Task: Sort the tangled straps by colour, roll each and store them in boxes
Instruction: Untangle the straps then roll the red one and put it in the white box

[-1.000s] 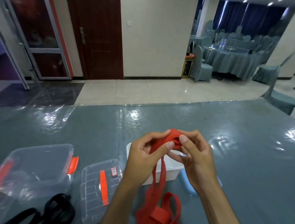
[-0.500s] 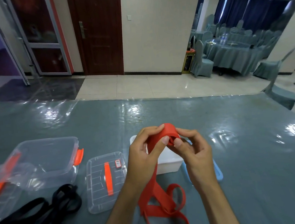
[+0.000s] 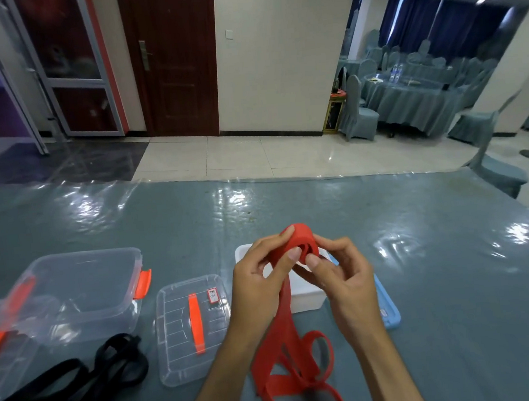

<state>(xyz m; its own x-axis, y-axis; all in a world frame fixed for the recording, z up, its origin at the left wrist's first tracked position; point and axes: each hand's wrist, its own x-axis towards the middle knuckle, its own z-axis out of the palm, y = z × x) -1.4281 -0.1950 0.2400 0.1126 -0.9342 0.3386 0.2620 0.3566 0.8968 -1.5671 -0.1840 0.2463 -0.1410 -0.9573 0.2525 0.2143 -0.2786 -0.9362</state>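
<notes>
Head view looks down on a grey-blue table (image 3: pixel 421 250) under a shiny clear cover. Both hands are raised above it, close together, pinching one red strap (image 3: pixel 286 320). The left hand (image 3: pixel 258 290) grips the strap's rolled end (image 3: pixel 298 240) with thumb in front and fingers behind; the right hand (image 3: pixel 343 276) closes on the same roll from the other side, thumb tip almost meeting the left thumb. The roll is a short, partly wound coil with a hollow centre showing. From it the strap hangs down between the wrists and ends in loose loops lying on the table near the forearms.

Directly behind the roll stands a white box (image 3: pixel 303 296), partly hidden by the hands. A blue lid (image 3: pixel 389 311) lies flat just right of the white box, mostly covered by the right hand. Left of the white box lies a clear lid (image 3: pixel 179 335) with an orange handle and a small label. Further left of that sits a clear box (image 3: pixel 88 289), open, with an orange latch on its near-right corner. In front of the clear box a heap of black straps (image 3: pixel 74 383) lies tangled, reaching the lower left edge of the view.
</notes>
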